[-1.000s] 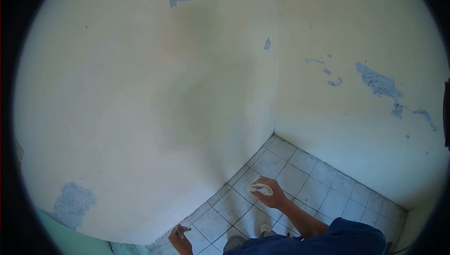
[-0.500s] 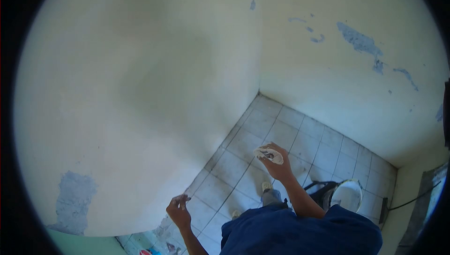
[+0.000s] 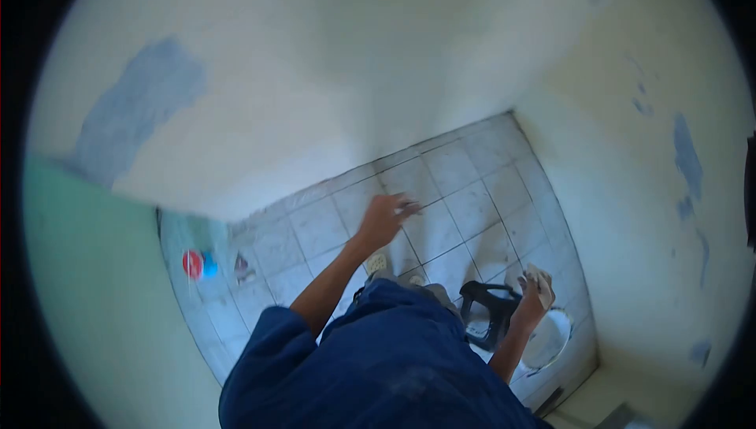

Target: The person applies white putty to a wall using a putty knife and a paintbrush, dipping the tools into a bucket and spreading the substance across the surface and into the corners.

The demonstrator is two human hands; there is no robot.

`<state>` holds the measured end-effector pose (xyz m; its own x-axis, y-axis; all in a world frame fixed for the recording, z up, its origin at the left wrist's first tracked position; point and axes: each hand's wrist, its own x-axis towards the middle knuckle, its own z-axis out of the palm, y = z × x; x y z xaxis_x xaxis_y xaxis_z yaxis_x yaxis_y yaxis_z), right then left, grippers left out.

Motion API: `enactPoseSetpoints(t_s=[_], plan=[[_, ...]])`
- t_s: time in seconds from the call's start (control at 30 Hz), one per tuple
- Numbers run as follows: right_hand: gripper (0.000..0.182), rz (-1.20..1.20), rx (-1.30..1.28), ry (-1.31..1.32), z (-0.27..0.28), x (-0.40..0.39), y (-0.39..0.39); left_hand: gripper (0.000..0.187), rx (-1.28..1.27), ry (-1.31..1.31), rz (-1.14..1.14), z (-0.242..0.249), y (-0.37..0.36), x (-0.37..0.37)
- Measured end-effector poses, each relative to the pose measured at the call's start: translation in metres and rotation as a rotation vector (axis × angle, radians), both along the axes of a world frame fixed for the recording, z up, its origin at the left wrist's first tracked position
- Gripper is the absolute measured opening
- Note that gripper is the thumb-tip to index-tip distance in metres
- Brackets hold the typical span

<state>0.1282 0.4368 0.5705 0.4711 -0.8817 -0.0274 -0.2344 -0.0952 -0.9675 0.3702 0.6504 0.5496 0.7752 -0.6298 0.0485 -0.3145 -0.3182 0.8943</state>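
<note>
My left hand [image 3: 384,218] is stretched out over the floor tiles, away from the wall. Its fingers are bent together and a little smeared by motion; whether they pinch something small I cannot make out. Low on the right, my right hand [image 3: 533,309] is closed around a whitish rounded piece [image 3: 543,286] that looks smeared with a pale paste. What kind of thing it is does not show. Just below that hand stands a white bucket [image 3: 551,344] with a stained rim. A black plastic stool [image 3: 490,315] is beside the bucket.
The pale wall [image 3: 260,137] bears a grey bare patch [image 3: 146,98]; the right wall [image 3: 614,216] has smaller ones. A green wall [image 3: 71,248] is at left. On the tiled floor [image 3: 437,232] lie a red round thing [image 3: 192,264], a blue thing [image 3: 209,264] and a small dark-and-white thing [image 3: 242,266].
My view has turned left and down, bringing the green wall and the floor items into fuller view. The left hand has reached forward; the right hand has drawn back near the bucket, still holding the whitish piece.
</note>
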Motion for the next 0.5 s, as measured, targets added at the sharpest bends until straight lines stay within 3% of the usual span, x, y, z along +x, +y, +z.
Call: enactPoseSetpoints(t_s=[0.1,0.33,0.43,0.5], plan=[[0.009,0.022,0.097,-0.140,0.001,0.014,0.011,0.024,-0.121,0.025,0.044,-0.008,0.002,-0.027],[0.007,0.248,-0.299,-0.163,0.033,0.011,0.013,0.028,0.055,0.015,0.177,0.002,0.034,-0.070],[0.007,0.209,-0.245,-0.242,0.036,-0.015,0.017,0.018,-0.031,-0.206,0.212,-0.027,0.042,-0.084],[0.006,0.196,-0.156,-0.248,0.023,-0.041,0.008,0.018,-0.014,-0.117,0.211,-0.027,0.042,-0.094]])
